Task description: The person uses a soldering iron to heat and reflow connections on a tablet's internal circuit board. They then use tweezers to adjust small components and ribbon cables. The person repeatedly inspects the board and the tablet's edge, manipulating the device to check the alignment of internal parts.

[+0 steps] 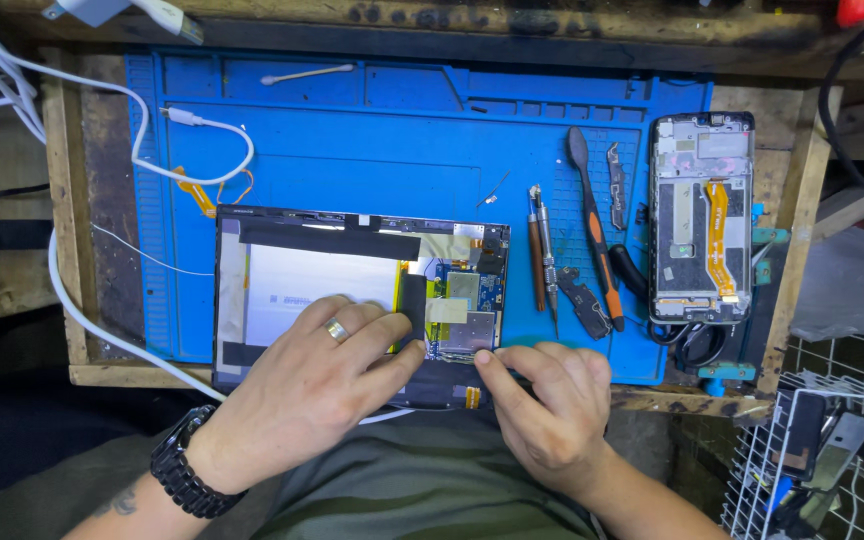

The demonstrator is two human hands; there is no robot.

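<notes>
Nearest, the left hand (337,365) lies flat, fingers spread, on the opened black tablet with its silver battery (352,300) — long axis left-right. The right hand (542,395) pinches at its near-right edge (contents unclear); beyond lies the blue silicone mat (392,140).

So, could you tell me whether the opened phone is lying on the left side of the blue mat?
No, the opened phone lies at the right edge of the blue mat, beyond the tools.
</notes>
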